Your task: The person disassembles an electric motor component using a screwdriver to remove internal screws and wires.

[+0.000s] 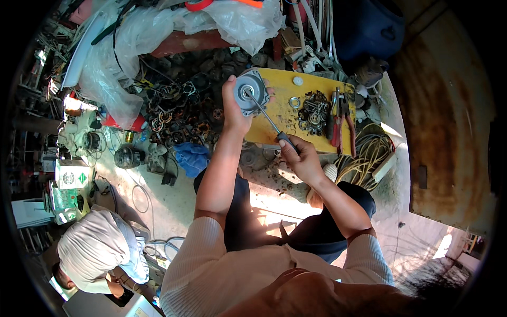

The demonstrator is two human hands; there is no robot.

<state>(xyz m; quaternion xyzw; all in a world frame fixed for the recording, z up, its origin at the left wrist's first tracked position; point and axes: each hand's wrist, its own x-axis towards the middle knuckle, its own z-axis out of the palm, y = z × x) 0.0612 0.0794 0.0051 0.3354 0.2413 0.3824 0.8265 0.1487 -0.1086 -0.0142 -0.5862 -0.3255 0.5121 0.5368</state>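
Observation:
My left hand [237, 112] grips a round grey metal motor end cover [253, 84] with squarish flanges, raised above the left part of a yellow board [280, 84]. My right hand [301, 158] is closed around the dark handle of a screwdriver [271, 121]. Its long shaft slants up and left, and the tip meets the ring at the cover's centre. On the board lie a heap of small metal rings and parts [315, 113], a single ring [294, 102], a white disc [298, 81] and pliers [346, 124] with red handles.
Piled motor parts [185, 113] spread left of the board, near a blue cloth [190, 157]. Clear plastic sheeting [142, 42] covers things at the back. Coiled yellowish cable [364, 158] lies to the right, below a blue drum [364, 31]. Another person [97, 248] bends over at lower left.

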